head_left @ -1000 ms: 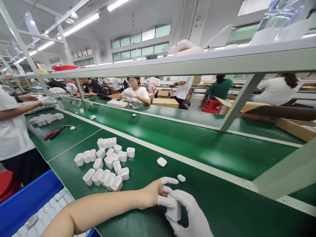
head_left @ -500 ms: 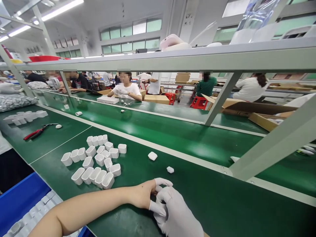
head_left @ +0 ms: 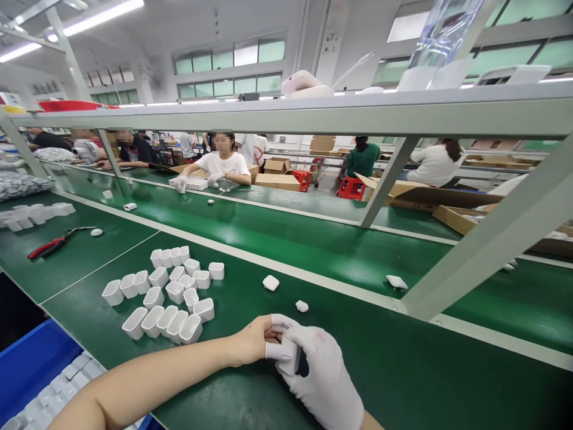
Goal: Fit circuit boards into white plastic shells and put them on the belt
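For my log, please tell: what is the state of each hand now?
Left hand: closed, holding a white piece.
Right hand: closed, holding the same white piece.

Bright, even indoor light, 2 ceiling tubes (head_left: 105, 17) blown out upper left. Soft glare on the green belt (head_left: 268, 236), shadows weak. Wide-angle stretch toward edges, bottom-right corner dark. Near bench (head_left: 385, 358) fairly sharp, far background soft, mosaic blocks over some people (head_left: 226, 164)
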`<act>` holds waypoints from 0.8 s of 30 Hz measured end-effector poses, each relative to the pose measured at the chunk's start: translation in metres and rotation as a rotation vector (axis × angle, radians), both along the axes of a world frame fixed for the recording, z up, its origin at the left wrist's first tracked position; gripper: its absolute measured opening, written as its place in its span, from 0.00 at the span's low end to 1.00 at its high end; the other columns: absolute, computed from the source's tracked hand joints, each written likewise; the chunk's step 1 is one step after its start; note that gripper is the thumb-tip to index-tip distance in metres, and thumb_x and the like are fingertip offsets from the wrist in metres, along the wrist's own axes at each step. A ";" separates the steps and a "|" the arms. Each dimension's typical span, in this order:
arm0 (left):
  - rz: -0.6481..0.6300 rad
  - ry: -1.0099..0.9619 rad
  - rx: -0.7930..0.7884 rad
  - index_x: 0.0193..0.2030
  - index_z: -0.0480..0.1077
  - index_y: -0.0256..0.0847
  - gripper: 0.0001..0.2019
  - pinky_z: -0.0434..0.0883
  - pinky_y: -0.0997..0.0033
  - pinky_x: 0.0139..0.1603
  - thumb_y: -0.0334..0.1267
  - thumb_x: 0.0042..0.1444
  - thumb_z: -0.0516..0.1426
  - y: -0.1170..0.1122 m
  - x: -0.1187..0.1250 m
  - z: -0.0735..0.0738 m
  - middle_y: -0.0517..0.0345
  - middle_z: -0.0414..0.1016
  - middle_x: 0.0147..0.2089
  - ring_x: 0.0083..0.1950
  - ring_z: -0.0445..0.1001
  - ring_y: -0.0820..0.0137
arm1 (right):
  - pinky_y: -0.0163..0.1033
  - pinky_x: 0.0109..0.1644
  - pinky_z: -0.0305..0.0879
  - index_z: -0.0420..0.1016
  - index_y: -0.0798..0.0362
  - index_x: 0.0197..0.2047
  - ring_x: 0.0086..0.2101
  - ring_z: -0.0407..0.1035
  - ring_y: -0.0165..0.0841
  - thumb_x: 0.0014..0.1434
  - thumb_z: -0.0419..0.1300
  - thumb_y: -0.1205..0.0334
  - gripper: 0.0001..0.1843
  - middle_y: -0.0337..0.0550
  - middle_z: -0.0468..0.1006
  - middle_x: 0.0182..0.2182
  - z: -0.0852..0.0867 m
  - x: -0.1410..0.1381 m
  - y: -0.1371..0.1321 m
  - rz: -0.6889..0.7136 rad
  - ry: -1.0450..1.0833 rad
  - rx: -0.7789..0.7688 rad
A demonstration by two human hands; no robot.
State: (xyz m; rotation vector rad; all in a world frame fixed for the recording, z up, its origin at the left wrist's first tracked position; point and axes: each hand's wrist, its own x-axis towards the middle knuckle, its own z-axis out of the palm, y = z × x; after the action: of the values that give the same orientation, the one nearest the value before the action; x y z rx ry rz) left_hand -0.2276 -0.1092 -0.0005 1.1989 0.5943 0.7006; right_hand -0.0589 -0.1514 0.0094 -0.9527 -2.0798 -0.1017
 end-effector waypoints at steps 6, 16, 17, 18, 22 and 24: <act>-0.026 0.027 -0.004 0.48 0.72 0.38 0.29 0.66 0.67 0.46 0.39 0.37 0.72 0.000 0.000 -0.002 0.53 0.74 0.43 0.41 0.71 0.67 | 0.39 0.32 0.59 0.62 0.51 0.32 0.28 0.64 0.34 0.47 0.58 0.70 0.09 0.40 0.69 0.27 -0.001 -0.004 -0.003 -0.072 -0.038 -0.064; -0.112 0.047 0.026 0.51 0.69 0.37 0.28 0.65 0.69 0.43 0.37 0.41 0.69 -0.004 0.000 0.001 0.54 0.73 0.40 0.38 0.71 0.70 | 0.39 0.31 0.59 0.58 0.52 0.28 0.25 0.61 0.33 0.46 0.57 0.68 0.08 0.38 0.65 0.23 0.005 -0.003 -0.005 -0.049 -0.112 -0.145; -0.113 0.051 0.029 0.51 0.69 0.37 0.28 0.65 0.69 0.42 0.36 0.41 0.69 -0.004 0.000 0.001 0.54 0.73 0.40 0.37 0.71 0.70 | 0.39 0.30 0.58 0.58 0.52 0.28 0.25 0.61 0.33 0.47 0.57 0.68 0.08 0.38 0.64 0.23 0.003 -0.004 -0.005 -0.044 -0.110 -0.146; -0.107 0.053 0.030 0.51 0.69 0.37 0.28 0.65 0.69 0.42 0.35 0.41 0.69 -0.004 0.000 0.001 0.54 0.73 0.40 0.37 0.70 0.70 | 0.39 0.29 0.58 0.57 0.51 0.27 0.25 0.61 0.33 0.48 0.56 0.68 0.08 0.39 0.64 0.23 0.002 -0.004 -0.005 -0.039 -0.101 -0.139; -0.016 0.023 0.015 0.51 0.69 0.38 0.30 0.65 0.69 0.44 0.31 0.37 0.68 -0.004 0.002 0.002 0.53 0.73 0.44 0.42 0.70 0.68 | 0.41 0.33 0.62 0.61 0.51 0.32 0.29 0.64 0.34 0.53 0.57 0.69 0.06 0.40 0.68 0.28 -0.002 -0.003 -0.005 0.007 0.021 -0.142; 0.037 0.000 0.018 0.50 0.69 0.38 0.29 0.64 0.67 0.47 0.30 0.38 0.66 -0.004 0.003 0.003 0.52 0.72 0.47 0.47 0.69 0.65 | 0.43 0.37 0.66 0.63 0.51 0.40 0.34 0.67 0.35 0.55 0.58 0.69 0.10 0.42 0.72 0.34 -0.002 -0.002 -0.005 0.025 0.073 -0.155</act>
State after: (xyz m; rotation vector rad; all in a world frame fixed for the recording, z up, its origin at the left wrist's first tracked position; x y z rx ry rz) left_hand -0.2243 -0.1128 0.0027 1.2075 0.6128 0.7391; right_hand -0.0604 -0.1562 0.0073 -1.0071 -2.0547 0.1076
